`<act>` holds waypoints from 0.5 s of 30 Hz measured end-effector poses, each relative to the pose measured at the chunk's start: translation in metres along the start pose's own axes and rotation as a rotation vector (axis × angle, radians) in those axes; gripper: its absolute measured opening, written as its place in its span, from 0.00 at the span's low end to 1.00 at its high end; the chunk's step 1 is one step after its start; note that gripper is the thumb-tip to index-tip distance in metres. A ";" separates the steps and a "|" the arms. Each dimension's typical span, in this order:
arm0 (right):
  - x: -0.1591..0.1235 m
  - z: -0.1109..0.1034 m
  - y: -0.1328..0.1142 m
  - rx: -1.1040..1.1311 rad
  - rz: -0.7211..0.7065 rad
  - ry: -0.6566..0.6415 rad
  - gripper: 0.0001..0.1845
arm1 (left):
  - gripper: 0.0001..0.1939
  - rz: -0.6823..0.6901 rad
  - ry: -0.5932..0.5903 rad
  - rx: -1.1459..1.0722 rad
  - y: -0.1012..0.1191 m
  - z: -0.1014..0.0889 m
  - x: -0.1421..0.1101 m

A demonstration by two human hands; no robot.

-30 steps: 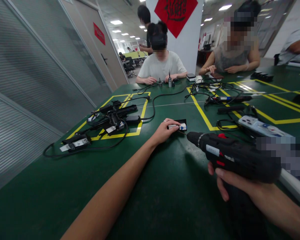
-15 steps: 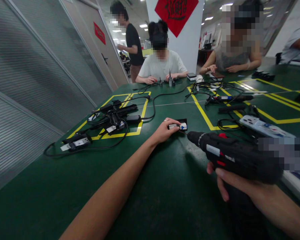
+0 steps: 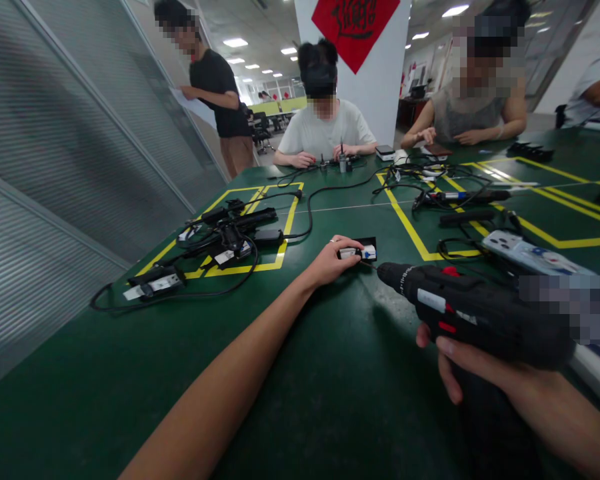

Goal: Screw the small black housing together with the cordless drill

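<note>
A black cordless drill [image 3: 485, 310] with red parts is gripped in my right hand [image 3: 485, 360], its nose pointing left. From the chuck a thin bit [image 3: 369, 265] reaches to the near side of a small white block [image 3: 369, 253] with a blue mark. My left hand [image 3: 334, 260] has its fingers closed over the left part of this block and pins it down. Under the block lies a flat black piece [image 3: 365, 241]. The fingers hide part of the block, and I cannot tell exactly where the bit's tip meets it.
On the green table [image 3: 180, 387], black cables and devices [image 3: 230, 233] lie at the left. A power strip [image 3: 535, 253], a pen-shaped tool [image 3: 470, 197] and more cables lie at the right. Two people [image 3: 325, 127] sit across the table; another person [image 3: 215, 93] stands behind, holding paper.
The standing person has moved left, and paper now shows in their hand. My hands, the drill and the block keep nearly the same places, with only a slight shift of the whole view.
</note>
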State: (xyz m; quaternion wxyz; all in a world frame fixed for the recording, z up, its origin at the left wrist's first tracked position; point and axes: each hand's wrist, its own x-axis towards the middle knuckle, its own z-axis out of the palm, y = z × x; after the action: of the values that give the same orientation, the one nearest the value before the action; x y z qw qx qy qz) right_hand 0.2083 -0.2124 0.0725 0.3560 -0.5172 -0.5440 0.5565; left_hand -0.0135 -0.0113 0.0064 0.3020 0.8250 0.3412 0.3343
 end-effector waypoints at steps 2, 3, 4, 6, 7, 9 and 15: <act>-0.001 0.001 -0.001 0.012 0.015 0.011 0.15 | 0.14 -0.013 -0.005 -0.001 0.000 0.000 0.000; -0.001 0.001 -0.002 0.020 0.023 0.016 0.16 | 0.14 -0.019 -0.007 -0.002 0.000 0.000 -0.001; -0.002 0.002 -0.003 0.030 0.028 0.021 0.17 | 0.15 -0.024 -0.009 -0.003 0.000 0.000 -0.001; -0.002 0.003 -0.004 0.046 0.030 0.029 0.18 | 0.15 -0.027 -0.010 -0.005 -0.001 0.000 -0.001; -0.002 0.004 -0.005 0.052 0.029 0.031 0.18 | 0.16 -0.027 -0.009 -0.007 -0.001 0.001 -0.001; -0.003 0.004 -0.005 0.063 0.030 0.039 0.21 | 0.16 -0.026 -0.007 -0.011 -0.002 0.001 -0.001; -0.004 0.004 -0.006 0.068 0.067 0.059 0.19 | 0.16 -0.045 -0.016 -0.006 -0.003 0.001 0.001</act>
State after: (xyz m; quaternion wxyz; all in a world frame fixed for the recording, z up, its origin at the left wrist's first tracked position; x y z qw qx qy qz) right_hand 0.2040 -0.2162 0.0785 0.3704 -0.5389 -0.4966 0.5708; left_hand -0.0130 -0.0093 0.0037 0.3147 0.8190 0.3559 0.3218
